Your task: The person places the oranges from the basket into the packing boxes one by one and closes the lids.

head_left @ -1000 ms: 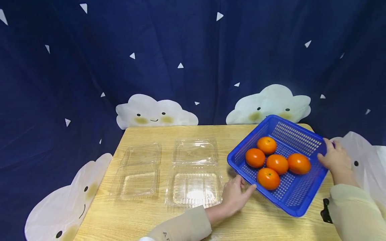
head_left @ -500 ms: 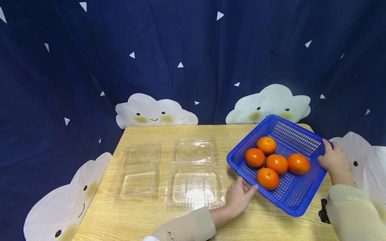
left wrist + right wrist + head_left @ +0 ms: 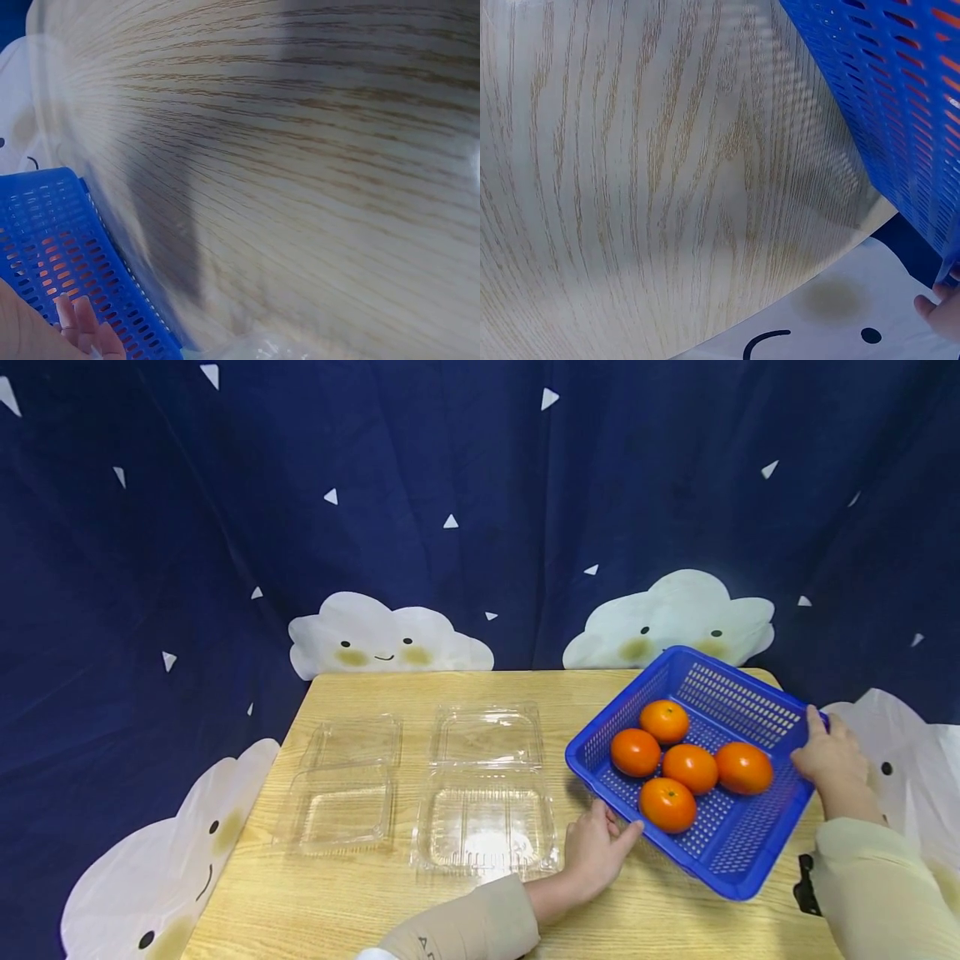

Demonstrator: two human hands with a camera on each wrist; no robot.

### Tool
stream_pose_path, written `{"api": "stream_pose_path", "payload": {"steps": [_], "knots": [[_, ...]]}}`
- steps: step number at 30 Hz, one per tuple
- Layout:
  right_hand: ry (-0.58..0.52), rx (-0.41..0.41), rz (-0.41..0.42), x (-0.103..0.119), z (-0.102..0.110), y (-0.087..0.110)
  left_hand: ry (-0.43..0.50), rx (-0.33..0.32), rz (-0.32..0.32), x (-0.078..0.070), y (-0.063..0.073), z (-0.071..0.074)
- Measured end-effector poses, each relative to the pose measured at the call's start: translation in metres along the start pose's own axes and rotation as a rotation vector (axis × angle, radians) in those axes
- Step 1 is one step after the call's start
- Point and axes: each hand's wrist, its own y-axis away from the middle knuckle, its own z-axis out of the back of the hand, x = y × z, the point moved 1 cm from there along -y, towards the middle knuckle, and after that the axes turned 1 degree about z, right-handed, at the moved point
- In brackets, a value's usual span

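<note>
The left hand (image 3: 592,852) is grasping the near-left rim of a blue basket (image 3: 693,862), its thumb lying along the top, while the right hand (image 3: 834,760) is gripping the rim at the right. The basket is sitting askew over the right side of the table (image 3: 255,910), reaching toward its far right corner; whether it is touching the tabletop, I cannot tell. Five oranges (image 3: 689,768) are resting inside. Two clear plastic boxes are lying open: one (image 3: 487,827) near the basket, the other (image 3: 345,810) nearer the table's left edge. Beyond the far edge, a dark blue curtain (image 3: 480,443) is hanging.
</note>
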Motion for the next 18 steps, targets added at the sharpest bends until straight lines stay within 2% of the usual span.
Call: {"api": "stream_pose_path", "payload": {"steps": [8,18], "knots": [[0.005,-0.001,-0.015,0.0021,0.0000,-0.0011,0.003,-0.007,0.008,0.0009,-0.0006,-0.0003],[0.016,-0.005,-0.066,0.0060,0.0012,0.0018,0.062,0.006,0.044,-0.0003,-0.0019,0.0017]]}}
